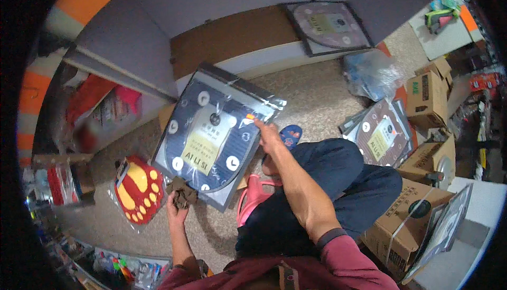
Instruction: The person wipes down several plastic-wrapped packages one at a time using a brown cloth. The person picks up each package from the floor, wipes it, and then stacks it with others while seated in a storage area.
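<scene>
A dark blue mat in a clear plastic package [174, 145] tilts up in front of me, printed with white round clock-like marks and a pale label. My right hand [270, 137] pinches its right edge near the upper corner. A crumpled brown rag [182, 193] is gripped in my left hand [178, 212] and lies against the package's lower left edge. Left of that hand, a red foot-shaped mat with yellow toes [138, 191] rests on the floor in clear wrapping. Where the package's underside is supported, if anywhere, is hidden.
A similar packaged mat [331, 25] leans on the brown shelf [227, 39]. More packaged mats [381, 131] lie right of my knees, beside cardboard boxes [429, 97] and a clear plastic bag [372, 73]. A pink stool [253, 199] is beneath me.
</scene>
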